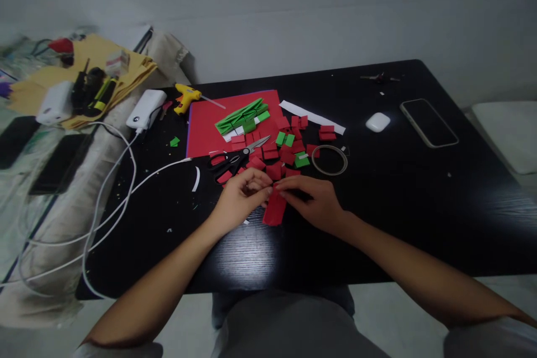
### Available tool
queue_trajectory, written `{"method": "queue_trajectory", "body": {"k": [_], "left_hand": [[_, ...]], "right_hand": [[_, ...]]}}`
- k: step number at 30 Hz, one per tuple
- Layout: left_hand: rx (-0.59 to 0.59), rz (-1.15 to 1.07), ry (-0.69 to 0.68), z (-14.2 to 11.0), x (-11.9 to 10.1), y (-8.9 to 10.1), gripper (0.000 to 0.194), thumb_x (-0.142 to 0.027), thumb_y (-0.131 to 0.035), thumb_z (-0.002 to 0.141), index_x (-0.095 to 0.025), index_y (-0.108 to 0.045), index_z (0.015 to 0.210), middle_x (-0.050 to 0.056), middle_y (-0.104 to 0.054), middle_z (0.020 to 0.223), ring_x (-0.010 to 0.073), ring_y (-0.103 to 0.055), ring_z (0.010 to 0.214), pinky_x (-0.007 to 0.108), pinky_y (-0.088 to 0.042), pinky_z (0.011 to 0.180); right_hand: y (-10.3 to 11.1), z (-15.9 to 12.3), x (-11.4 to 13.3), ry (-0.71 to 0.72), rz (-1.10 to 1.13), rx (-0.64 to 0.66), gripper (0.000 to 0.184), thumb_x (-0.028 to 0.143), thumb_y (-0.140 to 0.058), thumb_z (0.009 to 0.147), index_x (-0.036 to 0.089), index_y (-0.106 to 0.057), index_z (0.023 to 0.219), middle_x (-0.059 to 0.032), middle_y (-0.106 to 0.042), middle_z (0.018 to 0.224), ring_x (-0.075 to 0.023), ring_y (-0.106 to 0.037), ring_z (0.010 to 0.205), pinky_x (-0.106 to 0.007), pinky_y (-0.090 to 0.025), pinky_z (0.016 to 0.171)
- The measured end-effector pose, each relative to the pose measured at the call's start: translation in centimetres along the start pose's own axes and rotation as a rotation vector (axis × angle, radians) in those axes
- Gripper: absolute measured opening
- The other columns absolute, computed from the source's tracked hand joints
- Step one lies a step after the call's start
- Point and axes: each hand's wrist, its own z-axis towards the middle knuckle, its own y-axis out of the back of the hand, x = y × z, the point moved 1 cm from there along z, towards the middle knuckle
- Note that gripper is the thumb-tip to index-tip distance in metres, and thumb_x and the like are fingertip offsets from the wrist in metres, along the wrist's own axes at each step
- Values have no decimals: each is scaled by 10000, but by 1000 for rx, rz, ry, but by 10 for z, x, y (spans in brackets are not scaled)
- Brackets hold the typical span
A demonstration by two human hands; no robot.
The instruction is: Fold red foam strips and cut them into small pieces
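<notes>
A red paper strip (274, 210) is pinched at its upper end between my two hands, its lower end pointing toward me. My left hand (245, 193) has thumb and fingers closed on it from the left. From the right, the thumb and fingertips of my right hand (312, 198) grip the same strip. Just beyond my hands lie several small folded red paper pieces (274, 170), with a few green ones (285, 139) among them. Black-handled scissors (239, 158) rest on the pile with their blades toward the back right.
Red sheets (201, 128) carry a folded green paper bundle (243, 116). A yellow glue gun (187, 98), power bank (146, 109) and white cables (130, 179) lie left. Rightward are a tape roll (329, 160), white strip (312, 116), earbud case (378, 122) and phone (428, 123).
</notes>
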Motion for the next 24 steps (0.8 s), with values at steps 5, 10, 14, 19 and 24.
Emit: {"method": "queue_trajectory", "body": {"k": [5,10,14,19,24], "left_hand": [[-45,101,-74,-1,2,1,164,-267,-768,817,-159,-689,912,-7,-648,712,109,-600,623,225,-491,600],[-79,241,-128,-4,0,2,122,-290,-739,863,-175,-703,878,-19,-597,679,115,-534,623,234,-420,589],[-28,271,-79,-3,0,4,172,-330,-697,892,-167,-686,837,-28,-559,663,114,-500,616,239,-392,590],[-9,264,-59,-2,0,4,187,-345,-694,876,-163,-678,833,-32,-545,667,113,-484,617,238,-382,590],[-12,232,-59,-1,-2,2,178,-336,-719,844,-164,-680,818,-31,-544,660,113,-489,605,235,-382,574]], "right_hand": [[1,1,2,-160,45,21,161,209,-710,941,291,-805,1043,-15,-833,1039,-208,-799,920,-346,-647,873],[1,2,3,-226,65,25,164,224,-715,928,286,-816,1041,-15,-837,1012,-207,-795,868,-333,-642,815],[2,2,5,-224,85,36,162,208,-709,927,274,-818,1026,-17,-838,993,-198,-791,854,-312,-624,793],[2,3,4,-301,137,39,134,228,-732,912,256,-816,1011,-12,-833,909,-177,-762,733,-284,-597,682],[1,3,4,-282,136,43,129,223,-728,909,261,-811,1000,-9,-832,915,-177,-765,751,-293,-606,717]]}}
